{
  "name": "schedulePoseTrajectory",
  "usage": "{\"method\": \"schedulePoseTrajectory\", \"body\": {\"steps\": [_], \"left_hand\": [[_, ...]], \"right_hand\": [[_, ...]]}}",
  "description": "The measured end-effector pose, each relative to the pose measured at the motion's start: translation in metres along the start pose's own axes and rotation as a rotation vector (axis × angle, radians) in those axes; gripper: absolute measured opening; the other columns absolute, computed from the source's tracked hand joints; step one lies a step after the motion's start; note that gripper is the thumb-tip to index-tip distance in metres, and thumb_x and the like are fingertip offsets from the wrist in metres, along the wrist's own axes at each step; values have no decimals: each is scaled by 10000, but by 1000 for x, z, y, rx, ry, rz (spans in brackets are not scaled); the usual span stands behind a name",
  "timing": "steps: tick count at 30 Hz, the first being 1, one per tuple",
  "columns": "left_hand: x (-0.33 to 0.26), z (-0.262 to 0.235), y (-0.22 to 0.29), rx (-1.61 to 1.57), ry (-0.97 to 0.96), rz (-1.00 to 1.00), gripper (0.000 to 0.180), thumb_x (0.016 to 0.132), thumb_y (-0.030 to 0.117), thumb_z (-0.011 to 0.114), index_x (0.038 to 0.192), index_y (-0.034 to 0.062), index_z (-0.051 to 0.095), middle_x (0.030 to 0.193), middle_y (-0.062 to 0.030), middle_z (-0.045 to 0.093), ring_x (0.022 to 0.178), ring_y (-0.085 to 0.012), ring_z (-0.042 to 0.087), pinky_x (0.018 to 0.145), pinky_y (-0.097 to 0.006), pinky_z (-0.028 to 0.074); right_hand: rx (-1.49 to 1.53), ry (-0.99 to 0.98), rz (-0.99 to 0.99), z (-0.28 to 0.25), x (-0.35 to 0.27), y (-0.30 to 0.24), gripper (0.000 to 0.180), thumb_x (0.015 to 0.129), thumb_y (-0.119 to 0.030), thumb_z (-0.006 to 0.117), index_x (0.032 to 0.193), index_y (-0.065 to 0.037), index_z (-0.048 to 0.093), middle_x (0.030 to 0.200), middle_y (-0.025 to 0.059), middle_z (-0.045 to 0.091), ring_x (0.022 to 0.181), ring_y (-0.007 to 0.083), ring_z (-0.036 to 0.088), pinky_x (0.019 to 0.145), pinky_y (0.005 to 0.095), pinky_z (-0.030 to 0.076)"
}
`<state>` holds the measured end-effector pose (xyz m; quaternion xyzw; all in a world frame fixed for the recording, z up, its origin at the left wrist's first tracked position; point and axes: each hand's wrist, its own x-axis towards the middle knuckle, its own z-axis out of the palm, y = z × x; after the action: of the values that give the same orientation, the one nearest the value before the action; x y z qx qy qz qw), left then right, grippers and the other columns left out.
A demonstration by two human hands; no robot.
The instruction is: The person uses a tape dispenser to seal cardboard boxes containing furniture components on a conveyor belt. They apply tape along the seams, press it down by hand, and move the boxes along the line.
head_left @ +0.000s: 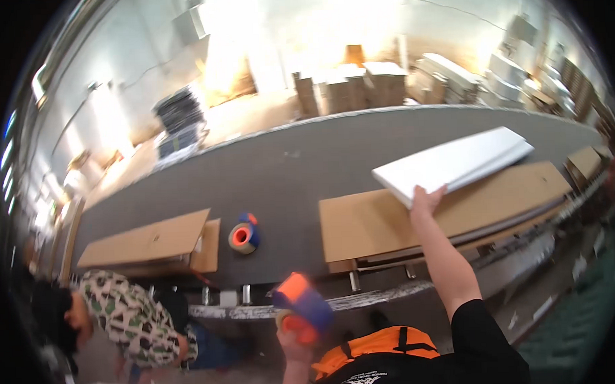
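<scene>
My left hand (294,347), low in front of me, is closed around an orange and blue tape dispenser (303,304), blurred by motion. My right hand (427,200) reaches forward and grips the near edge of a long white slab (459,158), fingers on its top. The slab lies slantwise, partly over the dark table and partly over the far edge of a long flat cardboard box (450,211). A second orange and blue tape dispenser (244,235) with a roll of tape rests on the table, left of that box.
The long dark table (292,152) spans the view, metal rollers along its near edge. Another cardboard box (146,239) lies at the left. Close by on my left, a person in a camouflage shirt (129,310) bends down. Stacked boxes (348,89) stand behind the table.
</scene>
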<state>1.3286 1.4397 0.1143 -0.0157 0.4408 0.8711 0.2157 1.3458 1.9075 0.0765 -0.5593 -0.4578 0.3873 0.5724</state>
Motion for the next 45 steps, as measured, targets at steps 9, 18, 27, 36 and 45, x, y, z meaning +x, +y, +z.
{"method": "schedulePoseTrajectory", "body": {"steps": [9, 18, 27, 36, 45], "left_hand": [[-46, -16, -30, 292, 202, 121, 382, 733, 74, 603, 1102, -12, 650, 1001, -90, 679, 917, -184, 658, 833, -319, 538], [-85, 45, -37, 427, 430, 238, 359, 734, 79, 524, 1053, -42, 633, 963, -104, 694, 902, -179, 651, 839, -284, 512], [-84, 53, -53, 416, 472, 232, 344, 752, 62, 534, 1062, -47, 635, 977, -99, 692, 911, -176, 643, 828, -291, 506], [-123, 24, -35, 357, 565, 182, 366, 788, 38, 553, 1131, -56, 640, 1037, -107, 702, 942, -171, 652, 840, -294, 512], [-210, -88, -13, 83, 714, 228, 340, 828, 58, 562, 1139, -52, 643, 1053, -102, 697, 986, -188, 652, 902, -305, 509]], "right_hand": [[-109, 7, 431, 126, 39, 31, 700, 841, -143, 609, 1505, -200, 394, 1417, 320, 406, 1128, 445, 598, 957, 451, 545], [-544, -656, 298, 162, 39, 76, 668, 809, -158, 699, 1392, 11, 420, 1000, 189, 663, 750, 258, 664, 659, 356, 567], [-1031, -1031, -282, 153, 41, 81, 303, 796, -159, 662, 1018, 47, 679, 1060, 241, 699, 1015, 362, 679, 884, 443, 536], [-692, -1077, -439, 133, 36, 98, 501, 812, -232, 608, 1234, 37, 633, 1222, 231, 656, 1122, 349, 637, 991, 411, 484], [70, -1381, -230, -69, -208, 83, 384, 794, 20, 605, 1176, 37, 627, 1034, 96, 642, 947, 190, 601, 866, 313, 486]]}}
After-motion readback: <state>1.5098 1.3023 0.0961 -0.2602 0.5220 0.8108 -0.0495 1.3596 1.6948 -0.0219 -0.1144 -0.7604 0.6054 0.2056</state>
